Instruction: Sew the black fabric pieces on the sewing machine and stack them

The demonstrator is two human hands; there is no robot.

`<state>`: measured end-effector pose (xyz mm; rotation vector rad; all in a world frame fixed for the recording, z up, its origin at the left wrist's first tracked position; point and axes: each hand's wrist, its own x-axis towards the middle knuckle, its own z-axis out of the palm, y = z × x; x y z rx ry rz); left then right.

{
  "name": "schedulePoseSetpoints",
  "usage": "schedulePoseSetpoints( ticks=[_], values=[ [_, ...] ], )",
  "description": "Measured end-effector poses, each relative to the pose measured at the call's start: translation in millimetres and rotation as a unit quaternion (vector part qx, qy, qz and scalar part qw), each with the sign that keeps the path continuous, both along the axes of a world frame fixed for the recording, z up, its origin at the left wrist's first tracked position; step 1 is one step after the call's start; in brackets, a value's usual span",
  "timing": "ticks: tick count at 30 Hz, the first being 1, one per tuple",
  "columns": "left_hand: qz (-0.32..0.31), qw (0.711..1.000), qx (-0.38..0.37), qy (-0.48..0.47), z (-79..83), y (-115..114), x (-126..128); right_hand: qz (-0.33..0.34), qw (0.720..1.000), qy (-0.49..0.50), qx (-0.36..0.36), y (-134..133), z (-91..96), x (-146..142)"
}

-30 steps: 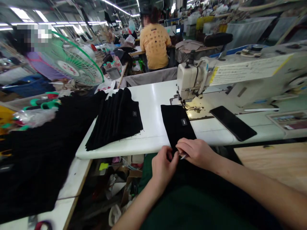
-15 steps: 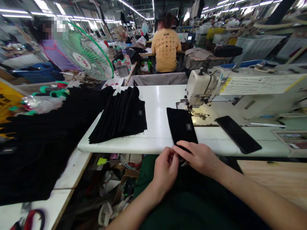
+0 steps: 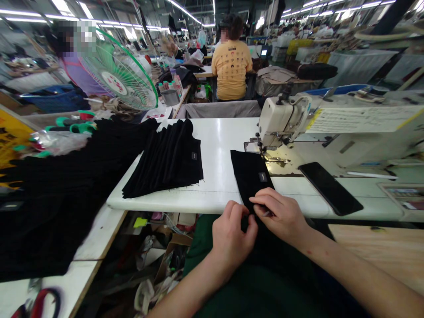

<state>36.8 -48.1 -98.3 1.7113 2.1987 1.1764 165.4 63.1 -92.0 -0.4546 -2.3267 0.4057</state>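
Note:
A black fabric piece (image 3: 248, 170) with a small dark label (image 3: 263, 177) lies on the white sewing table, its far edge under the sewing machine's (image 3: 266, 139) presser foot. The fabric's near end hangs over the table's front edge. My left hand (image 3: 233, 232) is closed at that near end, thumb and forefinger pinched on the cloth. Beside it, my right hand (image 3: 283, 216) is curled over the same fabric's right side. A slim grey object (image 3: 266, 213) shows beneath its fingers; its kind is too hidden to tell.
Left of the fabric stands a row of folded black pieces (image 3: 165, 163). A larger black pile (image 3: 49, 198) covers the side table, with red-handled scissors (image 3: 43, 302) near its front. A phone (image 3: 329, 187) lies at the right. A green fan (image 3: 121, 84) and a person in yellow (image 3: 232, 66) are beyond.
My hands have drawn slightly apart at the fabric's near end; the right has shifted a little right. The grey object under the right fingers shows more clearly. The fabric stays under the machine.

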Motion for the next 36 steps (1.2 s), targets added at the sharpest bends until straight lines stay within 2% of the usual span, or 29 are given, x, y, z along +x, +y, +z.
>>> schedulePoseSetpoints(
  ticks=[5, 12, 16, 20, 22, 25, 27, 29, 31, 34, 36],
  values=[
    [-0.012, 1.000, 0.002, 0.019, 0.5, 4, -7, 0.001, 1.000, 0.001, 0.000, -3, 3.0, 1],
    [0.003, 0.996, 0.084, -0.023, -0.9, 2, -12, 0.042, 0.985, -0.042, 0.161, -1, 2.6, 5],
    [-0.001, 0.993, 0.095, -0.063, -0.9, -1, -10, 0.058, 0.980, -0.063, 0.182, 1, 0.1, 8],
    [0.014, 0.987, 0.059, -0.147, 3.4, -4, -9, 0.063, 0.976, -0.070, 0.194, -1, 0.7, 6],
    [0.025, 0.972, 0.032, -0.233, 5.9, -3, -9, 0.064, 0.974, -0.070, 0.208, -2, 2.4, 4],
    [0.027, 0.921, -0.010, -0.389, 6.6, -2, -14, 0.061, 0.969, -0.083, 0.223, -3, 4.2, 4],
    [0.035, 0.890, -0.028, -0.454, 3.7, -3, -17, 0.028, 0.970, -0.099, 0.221, -2, 3.0, 8],
    [0.065, 0.872, -0.026, -0.485, -1.6, -7, -20, -0.045, 0.974, -0.114, 0.193, 0, -0.3, 15],
    [0.094, 0.849, -0.020, -0.520, -8.5, -11, -21, -0.140, 0.974, -0.128, 0.124, 2, -4.4, 24],
    [0.106, 0.805, -0.039, -0.582, -18.8, -15, -17, -0.260, 0.951, -0.161, -0.052, 3, -8.6, 32],
    [0.113, 0.777, -0.065, -0.616, -24.4, -15, -14, -0.281, 0.921, -0.165, -0.213, 3, -9.1, 35]
  ],
)
